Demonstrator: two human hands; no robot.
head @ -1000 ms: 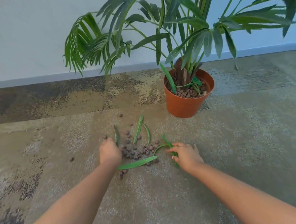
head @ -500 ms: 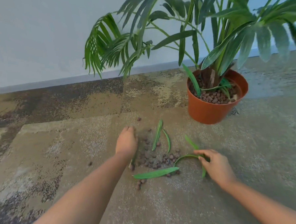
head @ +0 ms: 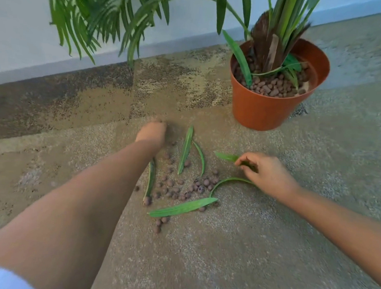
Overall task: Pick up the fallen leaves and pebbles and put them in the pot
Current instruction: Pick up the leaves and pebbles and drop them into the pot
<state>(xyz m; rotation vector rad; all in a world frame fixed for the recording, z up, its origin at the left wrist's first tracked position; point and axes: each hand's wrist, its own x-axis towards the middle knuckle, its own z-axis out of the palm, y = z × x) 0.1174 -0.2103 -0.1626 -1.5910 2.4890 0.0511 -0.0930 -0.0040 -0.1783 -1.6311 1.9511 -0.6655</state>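
Observation:
Several green fallen leaves (head: 185, 149) and brown pebbles (head: 175, 189) lie scattered on the carpet. The orange pot (head: 258, 108), holding a palm and more pebbles, stands behind them to the right. My left hand (head: 151, 132) reaches to the far left edge of the spill. It is blurred, seen from behind, and its fingers are hidden. My right hand (head: 266, 172) is on the right side, with its fingertips pinching a short leaf (head: 225, 156). A curved leaf (head: 226, 182) runs under that hand, and a long leaf (head: 181, 208) lies nearest me.
Palm fronds (head: 99, 18) hang over the floor at the back left. A pale wall with a skirting board (head: 56, 68) runs behind. The carpet (head: 223, 256) is mottled brown and grey.
The camera has come closer and lower. My left hand has slid forward to the far edge of the pebbles. My right hand has moved from the curved leaf to the short leaf and pinched it.

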